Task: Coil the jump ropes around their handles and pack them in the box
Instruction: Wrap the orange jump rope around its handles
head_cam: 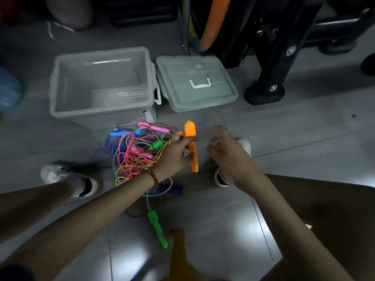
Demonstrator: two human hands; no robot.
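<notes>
A tangled heap of coloured jump ropes (134, 155) lies on the floor in front of the open grey box (60, 110), which holds no ropes. My left hand (174, 157) grips a pair of orange handles (190, 129), held upright just right of the heap. Just to the right, my right hand (227, 151) hovers blurred, fingers curled and apart; whether a thin rope runs through them I cannot tell. A green handle (157, 228) lies on the floor nearer to me. Pink (154, 126), blue (117, 132) and green (157, 144) handles show in the heap.
The box's grey lid (223, 92) with a white handle lies flat to the right of the box. Black stand legs (265, 92) and an orange tube (213, 23) stand behind it. My shoes (69, 179) flank the heap on the grey tiled floor.
</notes>
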